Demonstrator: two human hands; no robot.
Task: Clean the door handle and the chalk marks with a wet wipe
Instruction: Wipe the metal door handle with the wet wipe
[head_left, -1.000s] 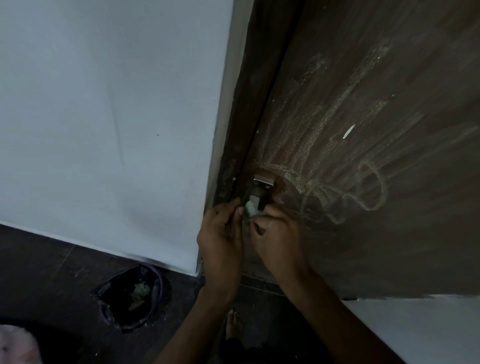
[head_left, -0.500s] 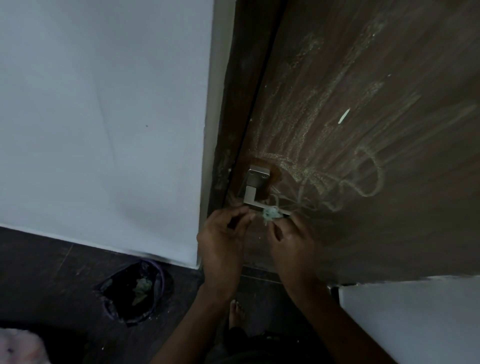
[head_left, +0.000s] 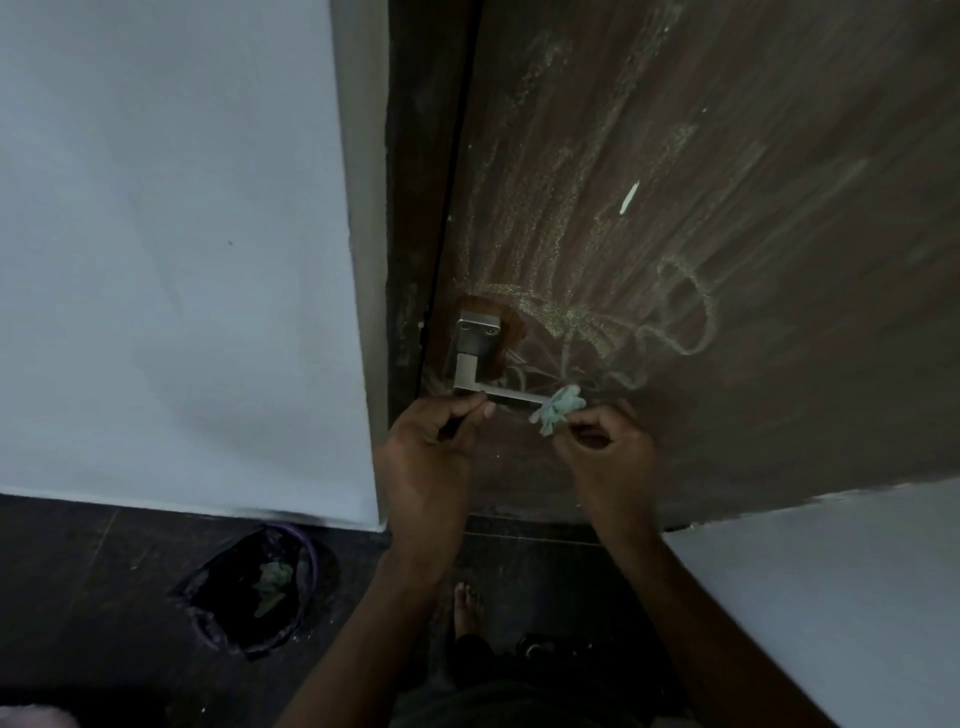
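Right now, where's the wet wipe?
Head view, centre: the wet wipe is bunched at the free right end of the door handle, pinched by the right hand, with the chalk marks just above.

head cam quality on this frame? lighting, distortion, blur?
Head view: dim, flat light; wide-angle bends the door edge and wall; wet wipe in the right hand is soft; door handle and chalk marks stay readable; no glare.
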